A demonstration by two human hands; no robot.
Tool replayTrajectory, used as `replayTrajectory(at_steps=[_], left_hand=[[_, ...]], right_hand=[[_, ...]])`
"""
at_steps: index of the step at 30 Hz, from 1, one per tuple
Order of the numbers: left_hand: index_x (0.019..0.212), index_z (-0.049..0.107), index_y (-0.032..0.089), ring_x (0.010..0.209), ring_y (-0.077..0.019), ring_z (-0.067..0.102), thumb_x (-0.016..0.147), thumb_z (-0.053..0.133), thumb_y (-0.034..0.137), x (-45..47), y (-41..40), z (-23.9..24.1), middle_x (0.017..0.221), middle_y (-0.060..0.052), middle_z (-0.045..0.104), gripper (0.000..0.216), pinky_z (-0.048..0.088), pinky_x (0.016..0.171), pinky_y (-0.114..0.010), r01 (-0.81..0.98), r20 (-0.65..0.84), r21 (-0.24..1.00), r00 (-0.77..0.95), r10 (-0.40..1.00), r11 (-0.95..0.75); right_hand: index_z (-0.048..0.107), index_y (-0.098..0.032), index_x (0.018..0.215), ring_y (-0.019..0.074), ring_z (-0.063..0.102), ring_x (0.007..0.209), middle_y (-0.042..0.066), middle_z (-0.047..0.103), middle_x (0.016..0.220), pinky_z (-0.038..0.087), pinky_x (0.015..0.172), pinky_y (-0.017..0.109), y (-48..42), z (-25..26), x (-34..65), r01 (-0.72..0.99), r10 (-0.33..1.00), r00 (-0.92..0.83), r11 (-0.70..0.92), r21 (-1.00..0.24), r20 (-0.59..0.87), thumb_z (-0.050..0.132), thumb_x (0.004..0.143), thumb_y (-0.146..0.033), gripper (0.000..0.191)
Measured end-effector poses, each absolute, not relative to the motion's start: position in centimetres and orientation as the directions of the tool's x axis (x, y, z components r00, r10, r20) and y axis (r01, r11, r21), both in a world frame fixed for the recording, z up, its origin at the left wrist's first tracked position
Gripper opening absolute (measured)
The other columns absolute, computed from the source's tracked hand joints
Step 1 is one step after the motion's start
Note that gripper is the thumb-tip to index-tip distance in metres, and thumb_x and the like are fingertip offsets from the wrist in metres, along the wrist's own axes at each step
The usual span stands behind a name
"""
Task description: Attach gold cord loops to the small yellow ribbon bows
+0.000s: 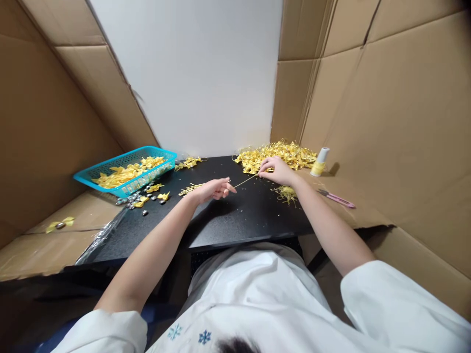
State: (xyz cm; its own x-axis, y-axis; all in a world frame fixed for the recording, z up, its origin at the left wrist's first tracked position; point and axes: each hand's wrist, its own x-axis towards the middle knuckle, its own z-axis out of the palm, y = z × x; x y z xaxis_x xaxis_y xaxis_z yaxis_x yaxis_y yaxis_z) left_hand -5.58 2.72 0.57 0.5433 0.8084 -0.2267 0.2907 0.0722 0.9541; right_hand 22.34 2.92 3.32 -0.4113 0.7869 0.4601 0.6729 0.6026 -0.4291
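Your left hand point(218, 189) and right hand point(275, 170) both pinch the yellow string point(246, 181), stretched above the table point(235, 218); the next move probably needs steady tension.

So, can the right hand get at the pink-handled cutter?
Probably yes: the pink-handled cutter lies uncovered, to the right of the forearm, with nothing visible blocking it. The right hand pinches a thin yellow strand and might need to release it first.

near tabletop point(250, 223) open, thread point(246, 182) beyond, basket point(88, 175) left
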Motion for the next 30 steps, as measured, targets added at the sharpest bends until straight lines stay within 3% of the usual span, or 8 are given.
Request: replayTrajectory(at_steps=[3, 6, 10, 15, 18, 20, 25, 30], left_hand=[[0.093, 0.073, 0.011, 0.046, -0.0065, 0.026, 0.075, 0.058, 0.065, -5.5, 2.0, 1.2, 0.073, -0.010, 0.068, 0.059, 0.016, 0.045, -0.024, 0.461, -0.327, 0.887, 0.579, 0.747, 0.031], [0.101, 0.074, 0.015, 0.051, -0.0075, 0.035, 0.071, 0.067, 0.056, -4.9, 1.4, 1.4, 0.088, -0.009, 0.072, 0.052, 0.026, 0.049, -0.024, 0.511, -0.213, 0.852, 0.538, 0.815, -0.115], [0.112, 0.072, 0.017, 0.050, -0.0098, 0.037, 0.070, 0.070, 0.050, -1.9, 1.3, 1.2, 0.052, 0.003, 0.054, 0.054, 0.029, 0.053, -0.024, 0.572, 0.064, 0.742, 0.457, 0.887, -0.348], [0.098, 0.071, 0.012, 0.057, -0.0094, 0.044, 0.076, 0.061, 0.057, 4.0, 2.0, -0.1, 0.072, -0.002, 0.063, 0.051, 0.036, 0.055, -0.023, 0.315, 0.140, 0.862, 0.606, 0.783, -0.398], [0.081, 0.066, 0.013, 0.051, -0.0071, 0.036, 0.075, 0.059, 0.061, 6.2, 2.0, -1.2, 0.057, 0.003, 0.049, 0.049, 0.029, 0.050, -0.021, 0.231, 0.148, 0.916, 0.569, 0.809, -0.329], [0.080, 0.064, 0.014, 0.049, -0.0063, 0.032, 0.074, 0.060, 0.061, 6.8, 2.0, -1.7, 0.054, 0.005, 0.040, 0.048, 0.026, 0.048, -0.020, 0.204, 0.138, 0.934, 0.549, 0.825, -0.292], [0.082, 0.064, 0.014, 0.047, -0.0060, 0.027, 0.074, 0.060, 0.061, 7.6, 1.9, -2.2, 0.052, 0.007, 0.032, 0.047, 0.021, 0.046, -0.020, 0.219, 0.114, 0.933, 0.570, 0.814, -0.284], [0.081, 0.065, 0.015, 0.046, -0.0069, 0.027, 0.077, 0.058, 0.059, 8.7, 1.8, -2.2, 0.050, 0.007, 0.034, 0.045, 0.021, 0.047, -0.022, 0.256, 0.136, 0.909, 0.564, 0.814, -0.330]], right_hand=[[0.076, -0.021, 0.077, 0.0232, 0.052, 0.102, 0.006, 0.067, 0.100, 0.036, 0.096, 0.043, 2.0, 3.7, 23.6, 0.693, 0.787, -0.450, 0.606, -0.391, 0.422, 0.068, 0.080, -0.028, 0.011], [0.077, -0.022, 0.079, 0.0236, 0.050, 0.103, 0.007, 0.066, 0.100, 0.036, 0.095, 0.043, 1.5, 3.8, 23.9, 0.705, 0.786, -0.478, 0.610, -0.362, 0.392, 0.068, 0.080, -0.028, 0.011], [0.077, -0.022, 0.081, 0.0251, 0.048, 0.106, 0.008, 0.066, 0.103, 0.034, 0.095, 0.044, 1.1, 3.8, 24.1, 0.716, 0.781, -0.492, 0.615, -0.331, 0.385, 0.067, 0.082, -0.029, 0.012], [0.077, -0.021, 0.083, 0.0246, 0.049, 0.106, 0.008, 0.066, 0.106, 0.033, 0.096, 0.045, 0.6, 3.3, 25.2, 0.749, 0.808, -0.450, 0.574, -0.331, 0.381, 0.066, 0.083, -0.026, 0.012], [0.076, -0.022, 0.085, 0.0239, 0.050, 0.105, 0.007, 0.066, 0.105, 0.035, 0.095, 0.044, 0.0, 2.6, 27.2, 0.784, 0.832, -0.390, 0.525, -0.332, 0.394, 0.065, 0.084, -0.027, 0.013], [0.076, -0.022, 0.088, 0.0251, 0.051, 0.105, 0.007, 0.066, 0.104, 0.036, 0.095, 0.045, -1.1, 2.0, 29.2, 0.848, 0.874, -0.278, 0.418, -0.326, 0.398, 0.063, 0.085, -0.032, 0.016], [0.074, -0.017, 0.097, 0.0349, 0.047, 0.111, 0.014, 0.063, 0.112, 0.037, 0.091, 0.052, -5.6, 0.1, 35.1, 0.968, 0.921, 0.183, -0.109, -0.224, 0.343, 0.065, 0.081, -0.049, 0.037], [0.073, -0.019, 0.088, 0.0299, 0.051, 0.106, 0.012, 0.065, 0.106, 0.040, 0.089, 0.046, -8.1, -1.4, 36.8, 0.970, 0.943, 0.209, -0.165, -0.181, 0.260, 0.058, 0.089, -0.037, 0.024]])
